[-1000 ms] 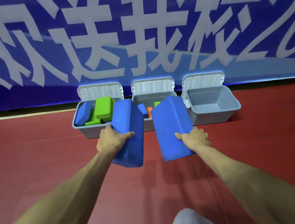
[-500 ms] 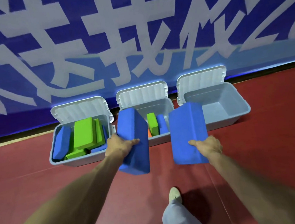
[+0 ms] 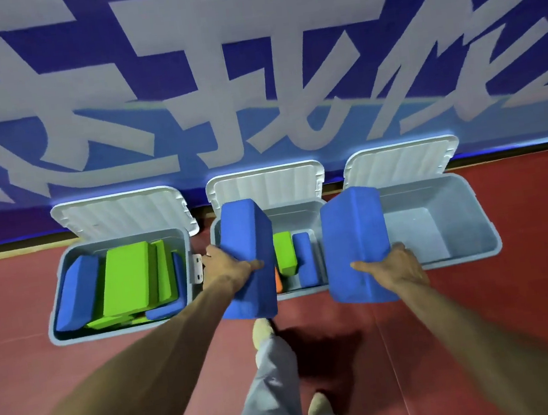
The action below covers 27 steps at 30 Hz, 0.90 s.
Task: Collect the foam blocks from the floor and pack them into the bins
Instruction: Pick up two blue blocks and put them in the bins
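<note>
My left hand (image 3: 230, 268) grips a blue foam block (image 3: 246, 245) held upright over the front left of the middle bin (image 3: 307, 290). My right hand (image 3: 395, 266) grips a second blue foam block (image 3: 356, 238) between the middle bin and the right bin (image 3: 480, 216). Three grey bins stand in a row with lids open against the wall. The left bin (image 3: 62, 267) holds several green and blue blocks. A green, a blue and an orange block lie in the middle bin. No block shows in the right bin's visible part.
A blue banner wall (image 3: 249, 72) with large white characters rises right behind the bins. The floor (image 3: 535, 296) is dark red matting. My legs and shoes (image 3: 263, 331) are just in front of the middle bin.
I have stepped closer, so the bins appear larger and more from above. Both hands carry their blue blocks forward to the bins' front edges.
</note>
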Available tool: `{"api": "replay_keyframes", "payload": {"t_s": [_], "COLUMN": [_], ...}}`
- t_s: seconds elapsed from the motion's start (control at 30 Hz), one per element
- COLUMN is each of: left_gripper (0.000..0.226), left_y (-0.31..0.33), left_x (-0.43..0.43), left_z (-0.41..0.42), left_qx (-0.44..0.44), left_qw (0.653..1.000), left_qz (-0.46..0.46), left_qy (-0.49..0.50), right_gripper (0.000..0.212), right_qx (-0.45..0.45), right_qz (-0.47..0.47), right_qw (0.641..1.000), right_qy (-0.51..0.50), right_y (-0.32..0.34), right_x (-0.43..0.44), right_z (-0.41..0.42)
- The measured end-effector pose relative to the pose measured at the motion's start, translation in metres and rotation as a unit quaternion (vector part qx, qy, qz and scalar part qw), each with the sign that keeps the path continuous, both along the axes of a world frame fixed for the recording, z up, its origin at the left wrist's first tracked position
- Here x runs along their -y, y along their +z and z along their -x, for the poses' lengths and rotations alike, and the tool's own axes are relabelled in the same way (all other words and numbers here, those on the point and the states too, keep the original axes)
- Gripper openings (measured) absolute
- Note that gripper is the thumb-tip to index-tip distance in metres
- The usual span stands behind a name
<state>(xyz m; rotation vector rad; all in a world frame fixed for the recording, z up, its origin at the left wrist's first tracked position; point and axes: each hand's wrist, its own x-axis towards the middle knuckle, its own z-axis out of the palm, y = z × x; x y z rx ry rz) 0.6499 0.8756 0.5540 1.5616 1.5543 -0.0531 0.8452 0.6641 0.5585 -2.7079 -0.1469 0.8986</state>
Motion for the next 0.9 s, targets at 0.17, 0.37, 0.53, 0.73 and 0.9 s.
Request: {"api": "replay_keyframes", "payload": {"t_s": [0.17, 0.37, 0.53, 0.73, 0.9], "left_gripper": [0.099, 0.103, 0.100, 0.087, 0.046], "left_y": [-0.080, -0.177, -0.271, -0.360, -0.397], "left_x": [-0.059, -0.092, -0.104, -0.106, -0.100], "left_z": [-0.030, -0.070, -0.102, -0.124, -0.118], "left_qx": [-0.017, -0.076, -0.136, -0.152, -0.166], "left_qw": [0.999, 0.993, 0.987, 0.985, 0.984], "left_qz": [0.048, 0.091, 0.083, 0.077, 0.070], "left_qy": [0.000, -0.015, -0.017, 0.005, -0.006], "right_gripper": [0.091, 0.111, 0.103, 0.102, 0.099], "right_qx": [-0.021, -0.036, -0.024, -0.011, 0.025], "right_qz": [0.075, 0.074, 0.072, 0.119, 0.099], "right_qw": [0.996, 0.995, 0.992, 0.981, 0.983], "right_qy": [0.042, 0.060, 0.103, 0.155, 0.151], "right_y": [-0.060, -0.155, -0.260, -0.355, -0.404], "right_x": [-0.070, -0.121, -0.131, -0.131, -0.137], "right_z": [-0.033, -0.072, -0.106, -0.137, -0.128]}}
